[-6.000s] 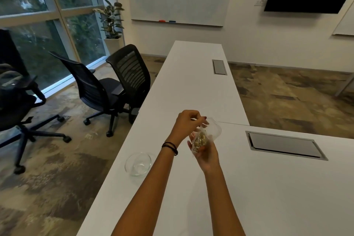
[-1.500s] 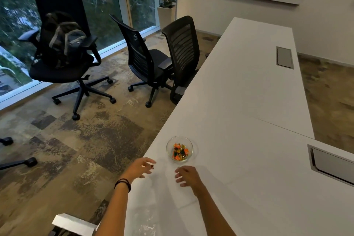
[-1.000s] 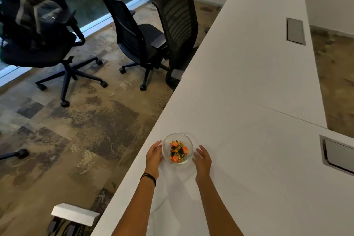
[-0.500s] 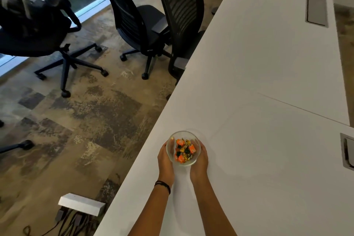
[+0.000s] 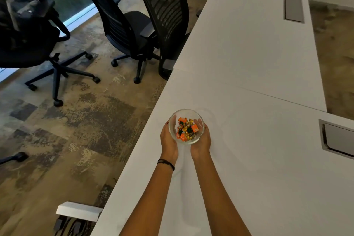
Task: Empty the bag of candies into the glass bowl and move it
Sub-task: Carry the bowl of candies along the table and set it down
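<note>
we look from head height, forward and down, onto the white table [image 5: 249, 48] at arm's length.

Glass bowl [image 5: 186, 116] with orange, gold, green wrapped candies [image 5: 186, 129] cupped between left hand [image 5: 168, 140] and right hand [image 5: 201, 141] near left edge of white table [image 5: 249, 63]. Black office chairs [image 5: 134, 25] beside table.

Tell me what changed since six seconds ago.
The candies went from the bag into the glass bowl. The left hand and right hand, then on the bag, now cup the bowl from both sides. The bowl is still near the white table edge.
</note>
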### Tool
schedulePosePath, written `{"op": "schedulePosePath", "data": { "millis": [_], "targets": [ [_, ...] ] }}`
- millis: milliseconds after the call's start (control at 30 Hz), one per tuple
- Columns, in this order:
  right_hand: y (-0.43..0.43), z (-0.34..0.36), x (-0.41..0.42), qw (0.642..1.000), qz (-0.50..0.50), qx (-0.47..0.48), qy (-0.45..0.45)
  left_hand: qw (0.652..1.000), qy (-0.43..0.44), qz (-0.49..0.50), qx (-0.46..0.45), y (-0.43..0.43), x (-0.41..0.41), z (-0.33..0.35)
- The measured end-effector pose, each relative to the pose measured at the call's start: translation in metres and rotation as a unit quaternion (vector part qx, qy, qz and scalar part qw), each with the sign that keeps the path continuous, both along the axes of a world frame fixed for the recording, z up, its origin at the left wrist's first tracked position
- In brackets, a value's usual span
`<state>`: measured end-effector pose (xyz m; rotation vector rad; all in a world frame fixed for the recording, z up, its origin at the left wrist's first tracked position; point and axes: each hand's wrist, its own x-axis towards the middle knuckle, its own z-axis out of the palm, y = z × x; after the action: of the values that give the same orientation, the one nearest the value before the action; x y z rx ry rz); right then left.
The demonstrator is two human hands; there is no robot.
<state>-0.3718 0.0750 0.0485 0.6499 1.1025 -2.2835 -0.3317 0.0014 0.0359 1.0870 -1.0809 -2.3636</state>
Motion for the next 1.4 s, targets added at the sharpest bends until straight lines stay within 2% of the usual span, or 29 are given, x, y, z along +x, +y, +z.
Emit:
{"op": "schedulePosePath", "data": {
  "millis": [200, 633, 867, 967, 1200, 1400],
  "targets": [
    [0.031, 0.032, -0.009, 0.998, -0.041, 0.027, 0.034, 0.998, 0.009, -0.048, -0.044, 0.024, -0.016, 0.024],
    [0.152, 0.065, -0.029, 0.989, -0.128, 0.037, 0.062, 0.984, 0.053, -0.164, -0.032, 0.134, -0.048, 0.069],
    [0.234, 0.061, -0.040, 0.979, -0.185, 0.067, 0.042, 0.961, 0.087, -0.263, -0.007, 0.214, -0.066, 0.059],
    [0.271, 0.052, -0.044, 0.975, -0.198, 0.087, 0.057, 0.949, 0.079, -0.304, -0.005, 0.249, -0.076, 0.053],
    [0.351, 0.023, -0.051, 0.962, -0.235, 0.134, 0.025, 0.917, 0.061, -0.393, -0.028, 0.324, -0.090, 0.028],
    [0.390, -0.010, -0.053, 0.956, -0.242, 0.168, 0.001, 0.908, 0.023, -0.417, -0.031, 0.359, -0.093, -0.006]
  ]
}}
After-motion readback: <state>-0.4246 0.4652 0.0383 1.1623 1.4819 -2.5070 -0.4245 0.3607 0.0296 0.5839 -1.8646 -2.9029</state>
